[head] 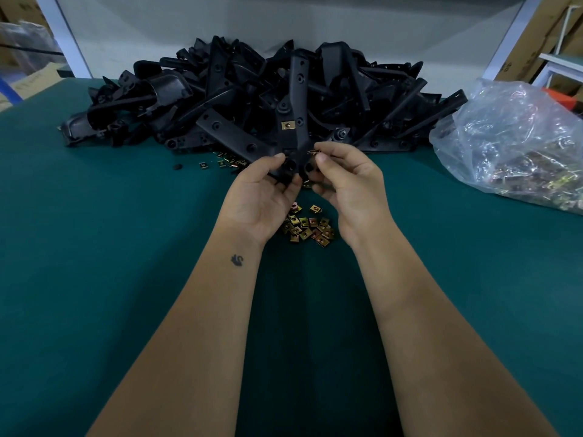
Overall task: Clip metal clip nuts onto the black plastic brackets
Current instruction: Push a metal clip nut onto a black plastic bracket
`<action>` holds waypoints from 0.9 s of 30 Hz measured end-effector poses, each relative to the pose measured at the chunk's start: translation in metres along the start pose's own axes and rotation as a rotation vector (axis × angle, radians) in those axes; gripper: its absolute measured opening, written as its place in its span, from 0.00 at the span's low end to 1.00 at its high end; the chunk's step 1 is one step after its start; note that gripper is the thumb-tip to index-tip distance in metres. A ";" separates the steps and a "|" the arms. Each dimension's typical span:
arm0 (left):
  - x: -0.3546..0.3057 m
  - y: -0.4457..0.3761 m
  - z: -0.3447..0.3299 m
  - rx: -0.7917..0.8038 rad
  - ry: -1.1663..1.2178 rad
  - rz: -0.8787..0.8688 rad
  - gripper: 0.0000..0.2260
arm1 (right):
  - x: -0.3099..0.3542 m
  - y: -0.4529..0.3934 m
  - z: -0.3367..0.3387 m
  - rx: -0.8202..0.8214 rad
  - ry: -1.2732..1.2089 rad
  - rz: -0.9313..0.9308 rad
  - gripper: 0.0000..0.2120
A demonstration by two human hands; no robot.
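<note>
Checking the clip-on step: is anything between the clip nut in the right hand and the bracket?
Nothing visible. The right hand pinches the clip nut right at the edge of the bracket that the left hand holds.

hands (262, 197): 2 | plastic bag (517, 143): 1 | brackets (252, 89) — uncountable heap | loose clip nuts (307, 227) — a small pile, some twenty were counted

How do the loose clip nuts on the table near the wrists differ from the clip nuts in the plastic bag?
The loose clip nuts lie bare on the green table, in a small pile between the wrists. The nuts in the bag are wrapped in clear plastic, at the right side.
The loose pile is small, while the bag holds a far larger heap.
The loose nuts show clearly; the bagged ones are blurred by the plastic.
Both look brass-coloured.
</note>
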State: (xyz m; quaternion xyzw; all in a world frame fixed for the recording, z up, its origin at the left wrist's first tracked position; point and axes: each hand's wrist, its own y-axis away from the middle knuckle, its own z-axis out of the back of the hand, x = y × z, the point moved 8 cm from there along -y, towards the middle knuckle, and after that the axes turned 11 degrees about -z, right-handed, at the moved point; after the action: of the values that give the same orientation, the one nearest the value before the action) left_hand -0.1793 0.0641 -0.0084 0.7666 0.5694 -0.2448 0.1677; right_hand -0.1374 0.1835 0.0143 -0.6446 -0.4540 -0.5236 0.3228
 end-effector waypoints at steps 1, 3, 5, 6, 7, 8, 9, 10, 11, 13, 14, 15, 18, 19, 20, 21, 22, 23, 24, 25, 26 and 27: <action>0.000 0.000 0.000 0.003 0.004 0.006 0.08 | 0.000 0.000 0.000 -0.006 0.025 -0.001 0.09; 0.001 0.001 -0.002 0.014 -0.004 0.017 0.07 | -0.001 0.000 -0.001 -0.003 0.022 -0.021 0.09; 0.001 0.001 -0.002 0.024 -0.019 0.023 0.06 | 0.000 0.000 -0.003 0.005 0.006 -0.032 0.09; 0.001 0.002 -0.003 0.029 -0.025 0.028 0.06 | 0.001 0.000 -0.004 0.008 0.007 -0.028 0.09; 0.002 0.002 -0.003 0.035 -0.029 0.032 0.08 | 0.001 0.000 -0.005 0.009 0.014 -0.020 0.08; 0.002 0.002 -0.004 0.041 -0.033 0.034 0.10 | 0.001 0.001 -0.006 0.012 0.020 -0.012 0.07; 0.002 0.002 -0.004 0.044 -0.037 0.032 0.13 | 0.002 0.001 -0.007 0.016 0.020 -0.008 0.06; 0.001 0.002 -0.005 0.046 -0.042 0.029 0.17 | 0.001 0.001 -0.007 0.019 0.012 -0.009 0.06; 0.001 0.002 -0.005 0.050 -0.047 0.025 0.18 | 0.001 0.001 -0.006 0.023 0.001 -0.013 0.06; 0.001 0.002 -0.005 0.061 -0.054 0.021 0.17 | 0.002 0.001 -0.007 0.037 -0.018 -0.021 0.06; 0.002 0.002 -0.006 0.064 -0.057 0.022 0.16 | 0.002 0.001 -0.007 0.045 -0.025 -0.023 0.06; 0.002 0.002 -0.005 0.067 -0.059 0.023 0.15 | 0.002 0.002 -0.008 0.055 -0.029 -0.025 0.06; 0.002 0.001 -0.005 0.079 -0.060 0.023 0.14 | 0.001 0.003 -0.010 0.074 -0.018 -0.030 0.07; 0.002 0.000 -0.005 0.082 -0.065 0.022 0.15 | 0.001 0.003 -0.011 0.076 -0.013 -0.031 0.08; 0.003 0.000 -0.005 0.084 -0.070 0.019 0.15 | 0.000 0.003 -0.011 0.076 -0.012 -0.031 0.08; 0.003 0.000 -0.005 0.084 -0.071 0.017 0.15 | 0.001 0.002 -0.011 0.078 -0.017 -0.031 0.08; 0.003 -0.001 -0.005 0.086 -0.072 0.013 0.15 | 0.000 0.002 -0.012 0.083 -0.028 -0.032 0.08; 0.002 -0.001 -0.006 0.091 -0.073 0.009 0.15 | 0.000 0.002 -0.012 0.088 -0.047 -0.037 0.07; 0.002 -0.001 -0.006 0.097 -0.073 0.006 0.15 | 0.000 0.002 -0.012 0.092 -0.072 -0.043 0.07; 0.002 -0.001 -0.007 0.104 -0.071 0.004 0.15 | -0.001 0.002 -0.012 0.093 -0.102 -0.052 0.07; 0.002 -0.001 -0.007 0.106 -0.066 0.003 0.15 | -0.001 0.002 -0.011 0.090 -0.132 -0.063 0.07; 0.002 -0.001 -0.007 0.105 -0.061 0.001 0.15 | -0.002 0.001 -0.010 0.086 -0.156 -0.072 0.07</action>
State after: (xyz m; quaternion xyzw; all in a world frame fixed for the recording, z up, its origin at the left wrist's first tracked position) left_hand -0.1785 0.0694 -0.0041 0.7668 0.5500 -0.2976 0.1448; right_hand -0.1400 0.1737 0.0151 -0.6522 -0.5227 -0.4633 0.2947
